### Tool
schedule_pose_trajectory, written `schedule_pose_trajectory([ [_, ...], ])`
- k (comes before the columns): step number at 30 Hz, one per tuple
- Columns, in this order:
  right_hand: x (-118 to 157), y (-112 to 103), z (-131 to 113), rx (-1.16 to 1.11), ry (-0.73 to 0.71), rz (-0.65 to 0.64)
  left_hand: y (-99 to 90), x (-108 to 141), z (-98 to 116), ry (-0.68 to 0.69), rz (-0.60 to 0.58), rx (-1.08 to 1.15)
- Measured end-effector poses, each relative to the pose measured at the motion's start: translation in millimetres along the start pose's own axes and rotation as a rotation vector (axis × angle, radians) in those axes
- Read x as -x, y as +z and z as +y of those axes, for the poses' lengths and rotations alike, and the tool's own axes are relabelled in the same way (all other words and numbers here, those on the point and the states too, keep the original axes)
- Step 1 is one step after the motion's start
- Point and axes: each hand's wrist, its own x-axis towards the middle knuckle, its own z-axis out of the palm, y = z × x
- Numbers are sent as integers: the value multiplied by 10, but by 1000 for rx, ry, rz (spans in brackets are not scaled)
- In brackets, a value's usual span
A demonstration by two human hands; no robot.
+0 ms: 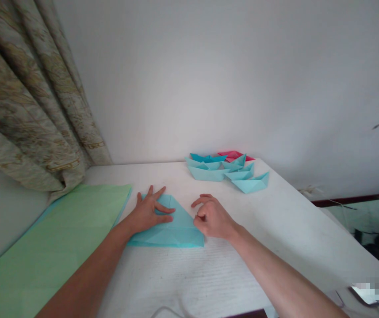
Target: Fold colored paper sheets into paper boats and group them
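Observation:
A folded light blue paper (176, 229) lies on the white table, its long straight edge toward me and its narrow top pointing away. My left hand (149, 212) is spread over its left part, fingers apart and pressing on the sheet. At the paper's right slanted edge is my right hand (211, 216), with thumb and index finger curled together near the edge and the other fingers bent. Whether those fingertips pinch the paper is too small to tell.
Several folded light blue paper boats (209, 173) and a red one (234, 155) stand near the wall. Large green sheets (59, 238) lie at the left under a patterned curtain (33, 88). A phone-like object (366, 293) is at the lower right, a cable (166, 309) in front.

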Motion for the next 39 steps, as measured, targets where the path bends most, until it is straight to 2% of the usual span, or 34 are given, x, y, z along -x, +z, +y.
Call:
schedule_pose_trajectory([
  [7, 6, -5, -15, 28, 3, -6, -13, -12, -35, -29, 18, -9],
  [13, -35, -10, -50, 83, -9, 51, 27, -3, -6, 23, 7, -22],
  [19, -30, 73, -129, 137, -45, -127, 111, 6, 91, 109, -2, -58],
  [22, -12, 133, -127, 178, -2, -224, 142, 9, 120, 126, -4, -78],
  [26, -3, 152, -81, 204, 80, -254, 156, 4, 118, 115, 67, -95],
  [33, -19, 88, 27, 264, 198, -160, 64, -9, 95, 55, 258, -110],
  [39, -27, 55, 72, 353, 358, 26, 29, 0, 152, 36, 208, 115],
])
